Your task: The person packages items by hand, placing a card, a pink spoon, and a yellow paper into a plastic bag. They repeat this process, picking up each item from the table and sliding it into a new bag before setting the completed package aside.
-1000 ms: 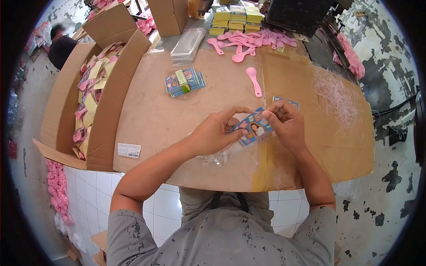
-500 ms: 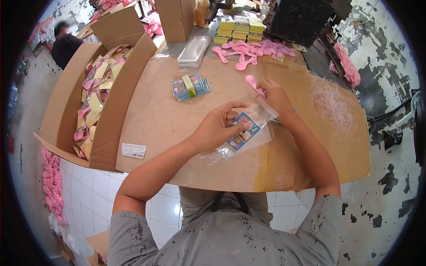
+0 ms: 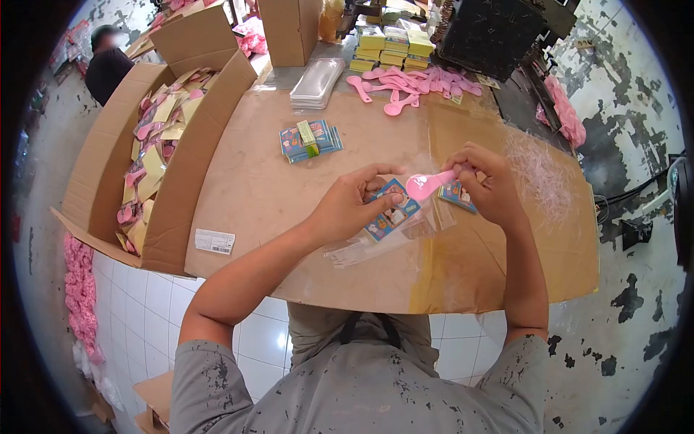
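My left hand (image 3: 350, 205) pinches a blue printed card (image 3: 382, 226) together with a clear plastic bag (image 3: 354, 251), whose end lies towards me over the cardboard sheet. The fingers of my right hand (image 3: 490, 186) are closed on the handle of a pink spoon (image 3: 419, 187). Its bowl points left, close to the bag and the card's upper end. Partly beneath my right hand, more blue cards (image 3: 458, 197) lie on the cardboard. Farther off is a banded bundle of blue cards (image 3: 309, 141).
An open carton (image 3: 177, 220) at left holds many packed pink spoons with cards. Flat clear bags (image 3: 316, 85), loose pink spoons (image 3: 434, 81) and stacked yellow card bundles (image 3: 390, 47) lie at the back. Clear plastic strips (image 3: 538, 173) are heaped right. A person (image 3: 107, 66) is beyond the carton.
My right hand has come down and to the right with the pink spoon, whose bowl now points left beside the bag. The blue cards under that hand show more. My left hand stays nearly still.
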Tool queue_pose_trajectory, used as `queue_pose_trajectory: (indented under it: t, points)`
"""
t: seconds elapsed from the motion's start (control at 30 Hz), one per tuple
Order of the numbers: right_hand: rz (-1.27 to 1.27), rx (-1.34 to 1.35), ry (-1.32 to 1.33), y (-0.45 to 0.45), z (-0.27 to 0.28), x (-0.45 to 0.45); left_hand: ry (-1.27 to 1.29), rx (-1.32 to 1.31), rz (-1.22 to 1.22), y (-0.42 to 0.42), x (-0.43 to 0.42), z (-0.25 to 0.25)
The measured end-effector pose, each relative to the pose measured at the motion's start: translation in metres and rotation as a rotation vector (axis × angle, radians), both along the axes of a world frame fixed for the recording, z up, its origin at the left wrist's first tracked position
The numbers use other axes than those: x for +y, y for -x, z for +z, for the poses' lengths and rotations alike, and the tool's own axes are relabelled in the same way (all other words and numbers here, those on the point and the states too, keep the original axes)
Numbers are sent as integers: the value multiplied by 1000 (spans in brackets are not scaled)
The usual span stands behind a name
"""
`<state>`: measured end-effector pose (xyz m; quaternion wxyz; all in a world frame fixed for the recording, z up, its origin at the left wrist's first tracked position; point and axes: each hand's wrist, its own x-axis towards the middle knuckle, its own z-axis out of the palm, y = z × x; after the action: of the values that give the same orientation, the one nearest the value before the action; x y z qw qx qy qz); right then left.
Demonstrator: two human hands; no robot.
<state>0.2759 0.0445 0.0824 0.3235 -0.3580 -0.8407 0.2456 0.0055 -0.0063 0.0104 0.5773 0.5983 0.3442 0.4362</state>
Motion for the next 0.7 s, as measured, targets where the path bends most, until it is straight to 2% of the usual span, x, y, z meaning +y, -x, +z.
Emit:
queue_pose_trajectory:
  t: [0.1, 0.2, 0.3, 0.37, 0.43, 0.53, 0.6, 0.7]
  points:
    - [81, -93, -23, 5, 4, -2, 86, 54, -63, 1, 1, -1]
    - [22, -131, 45, 11, 4, -8, 159, 14, -93, -2, -3, 0]
    - [139, 227, 104, 37, -10, -24, 132, -8, -113, -2, -4, 1]
    - [451, 561, 630, 44, -19, -32, 104, -77, -138, -4, -3, -2]
    - [596, 757, 862, 44, -18, -32, 134, -127, -198, -1, -4, 0]
    - [531, 695, 646, 30, -6, -18, 210, -156, -310, 6, -5, 9]
    - [445, 452, 350, 26, -7, -11, 189, -142, -346, 8, -4, 12]
    - [591, 104, 134, 29, 10, -12, 220, -194, -439, 9, -2, 8]
